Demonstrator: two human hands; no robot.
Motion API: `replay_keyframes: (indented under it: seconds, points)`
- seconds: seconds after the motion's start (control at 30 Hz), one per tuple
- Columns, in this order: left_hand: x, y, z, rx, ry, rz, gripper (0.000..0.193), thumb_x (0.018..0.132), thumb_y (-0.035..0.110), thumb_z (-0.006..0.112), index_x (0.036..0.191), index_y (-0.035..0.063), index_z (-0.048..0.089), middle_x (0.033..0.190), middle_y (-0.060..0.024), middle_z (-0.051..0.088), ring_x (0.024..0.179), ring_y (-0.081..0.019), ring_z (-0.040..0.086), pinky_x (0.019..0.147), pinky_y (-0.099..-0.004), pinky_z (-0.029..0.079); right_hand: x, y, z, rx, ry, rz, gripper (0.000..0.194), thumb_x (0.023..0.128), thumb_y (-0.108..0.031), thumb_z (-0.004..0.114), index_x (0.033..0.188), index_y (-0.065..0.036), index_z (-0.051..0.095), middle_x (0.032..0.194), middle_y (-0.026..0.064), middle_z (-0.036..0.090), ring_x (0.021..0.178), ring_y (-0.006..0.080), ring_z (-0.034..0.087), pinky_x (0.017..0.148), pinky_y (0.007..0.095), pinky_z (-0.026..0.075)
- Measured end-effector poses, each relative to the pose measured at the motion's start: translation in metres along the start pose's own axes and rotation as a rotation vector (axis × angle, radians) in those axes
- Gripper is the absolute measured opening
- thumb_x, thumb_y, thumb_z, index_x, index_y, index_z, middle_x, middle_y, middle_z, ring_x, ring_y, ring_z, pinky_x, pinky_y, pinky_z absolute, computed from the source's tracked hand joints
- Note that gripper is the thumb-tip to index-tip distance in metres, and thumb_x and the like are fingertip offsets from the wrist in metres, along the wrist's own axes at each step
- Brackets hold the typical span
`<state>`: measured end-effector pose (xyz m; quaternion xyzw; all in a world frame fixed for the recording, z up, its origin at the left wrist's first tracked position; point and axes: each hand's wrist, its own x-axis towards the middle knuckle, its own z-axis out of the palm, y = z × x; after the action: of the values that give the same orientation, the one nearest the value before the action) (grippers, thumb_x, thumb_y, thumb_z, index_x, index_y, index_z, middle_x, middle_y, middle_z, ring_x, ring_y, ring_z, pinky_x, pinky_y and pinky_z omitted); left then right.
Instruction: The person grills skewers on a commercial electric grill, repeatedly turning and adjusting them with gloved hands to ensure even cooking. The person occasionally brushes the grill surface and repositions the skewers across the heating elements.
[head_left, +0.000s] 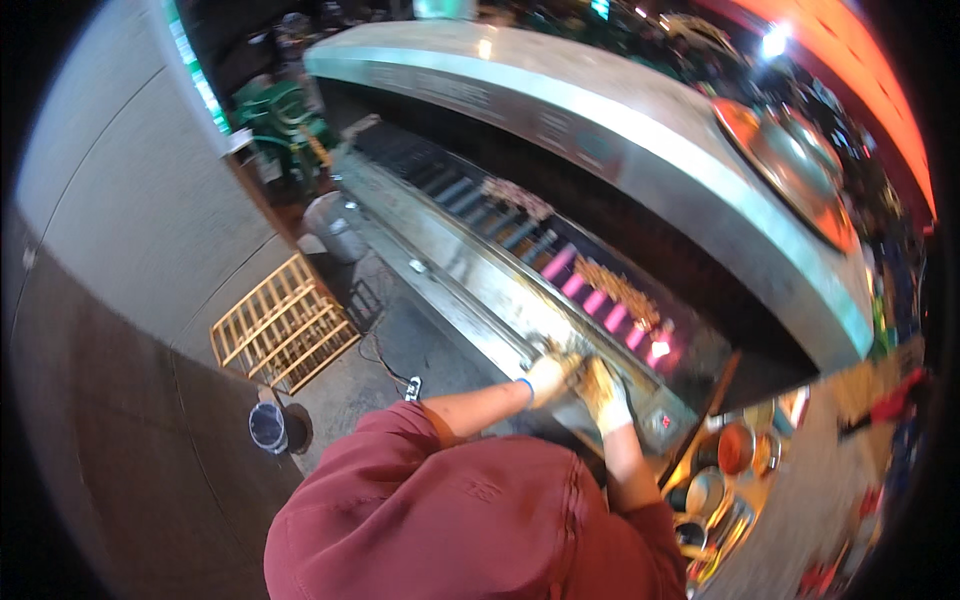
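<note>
My left hand (551, 377), in a stained pale work glove, is close beside my right hand (600, 390), gloved the same way. Both are over the front metal ledge (480, 281) of a long grill. Blur hides the fingers, so I cannot tell whether they grip anything. Beyond my right hand, several heating tubes (594, 302) glow pink, and a row of browned skewered food (615, 289) lies over them. Farther left, paler skewered food (517, 196) rests over dark tubes (465, 202).
A metal hood (585, 90) overhangs the grill, with a domed metal lid (799, 157) on top. Bowls of seasoning (736, 448) stand at right. On the floor at left are a slatted wooden rack (285, 322), a lined bin (268, 427) and a white sack (335, 226).
</note>
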<state>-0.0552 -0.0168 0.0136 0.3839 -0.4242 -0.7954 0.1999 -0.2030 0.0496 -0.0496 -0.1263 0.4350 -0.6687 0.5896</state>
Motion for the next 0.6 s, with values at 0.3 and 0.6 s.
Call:
replay_keyframes:
  seconds: [0.3,0.6]
  points:
    - [0.006,0.007,-0.037,0.046,-0.086,-0.017,0.035,0.106,0.041,0.051,0.095,0.0091,0.062,0.064,0.0001,0.049,0.044,-0.0112,0.034,0.040,-0.0302,0.023,0.022,0.008,0.012,-0.013,-0.191,0.069,0.028,0.105,-0.032,0.059,0.121,-0.010,0.063,0.110,0.0036,0.069,0.092,0.0183,0.068,0.077,0.0327,0.058]
    - [0.013,0.021,-0.064,0.128,-0.122,-0.071,0.039,0.106,0.042,0.053,0.095,0.0062,0.065,0.060,-0.0006,0.048,0.043,-0.0127,0.036,0.039,-0.0322,0.026,0.032,0.007,0.033,0.043,-0.245,0.166,0.030,0.107,-0.033,0.053,0.116,-0.007,0.064,0.100,0.0057,0.070,0.083,0.0184,0.067,0.072,0.0313,0.055]
